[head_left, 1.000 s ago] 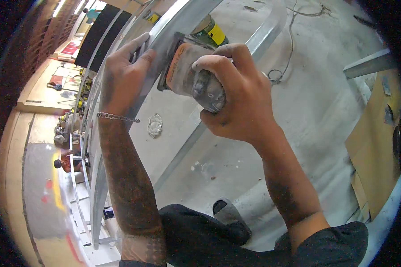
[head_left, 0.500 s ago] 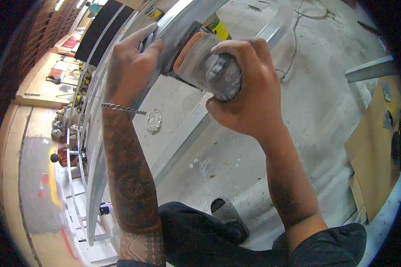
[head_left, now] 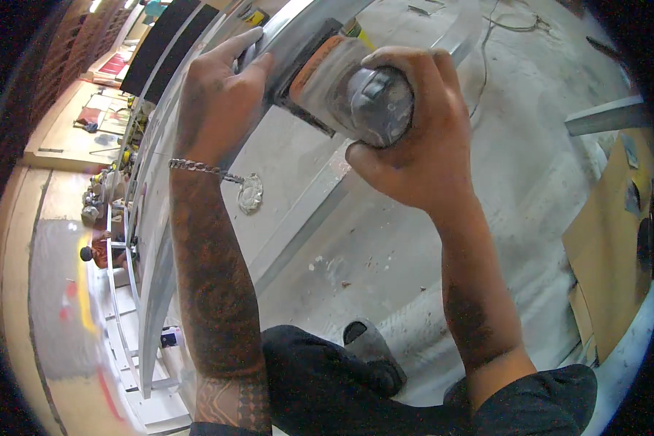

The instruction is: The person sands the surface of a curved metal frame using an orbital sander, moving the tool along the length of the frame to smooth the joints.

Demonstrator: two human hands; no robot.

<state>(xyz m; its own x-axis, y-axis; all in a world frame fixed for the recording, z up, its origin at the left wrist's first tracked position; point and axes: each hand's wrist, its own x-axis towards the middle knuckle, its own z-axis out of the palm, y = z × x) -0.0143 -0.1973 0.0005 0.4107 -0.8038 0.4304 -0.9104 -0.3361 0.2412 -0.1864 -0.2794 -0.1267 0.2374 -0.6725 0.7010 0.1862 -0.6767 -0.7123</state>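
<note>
My right hand (head_left: 439,138) is wrapped round the rounded grey top of a dusty handheld sander (head_left: 382,109) with an orange band. Its flat dark pad is turned toward a curved grey metal rail (head_left: 298,43) and lies against its side; the exact contact is hard to see. On the rail's other side, my left hand (head_left: 224,109) grips it, with thumb and index finger at the upper edge and the remaining fingers mostly hidden. A chain bracelet (head_left: 195,166) circles my left wrist.
Below the sander, a straight metal crossbar (head_left: 305,211) runs diagonally. A round whitish lump (head_left: 251,194) and a cord (head_left: 482,69) lie on the dusty floor. Cardboard (head_left: 609,247) and a metal beam (head_left: 607,116) are at right. Another person (head_left: 103,253) is far off at left.
My right hand and the sander have shifted slightly right. My left hand has moved a little right and up, still on the rail.
</note>
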